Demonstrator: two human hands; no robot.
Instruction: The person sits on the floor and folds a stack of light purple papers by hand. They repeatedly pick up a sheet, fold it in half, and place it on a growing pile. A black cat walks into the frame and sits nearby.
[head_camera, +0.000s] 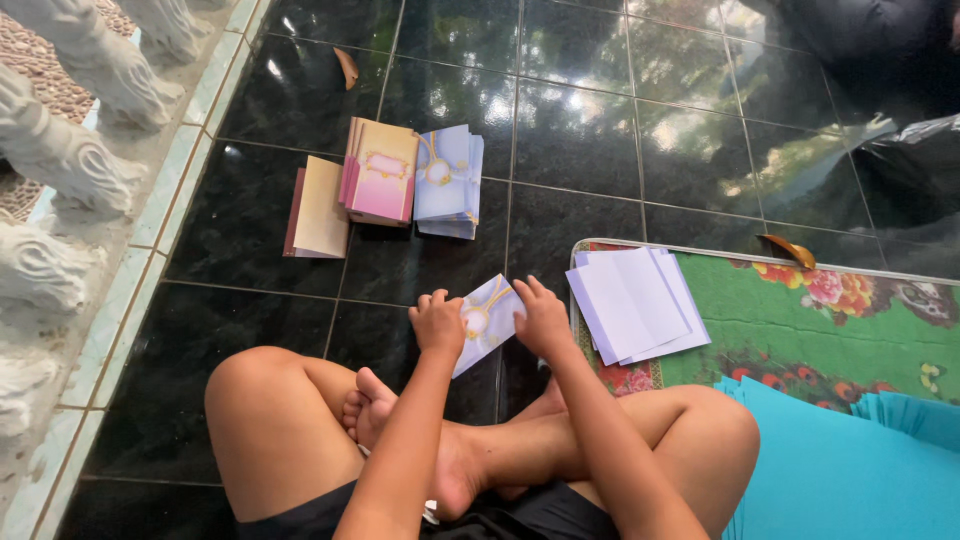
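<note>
- A person sits cross-legged on a glossy black tiled floor (600, 140), beside a white carved balustrade (60, 160) at the left edge.
- A green floral mat (850, 310) lies at the person's right, with a turquoise sheet (830, 470) overlapping its near corner.
- A fanned stack of plain white sheets (635, 300) rests on the mat's left end, just beside the hands.
- Three piles stand on the floor ahead: cream-and-maroon cards (318, 208), pink cards (380, 172) and pale blue cards (447, 180), side by side and touching.
- Two dry leaves (347, 66) lie on the floor and the mat's edge.
- The left hand (438, 322) and right hand (543, 318) each pinch one side of a pale blue card (485, 320) with a gold ornament, held above the feet; both grips are closed on it.
- Judged from this, the fold goes best with edges squared between both thumbs before any crease is pressed.
</note>
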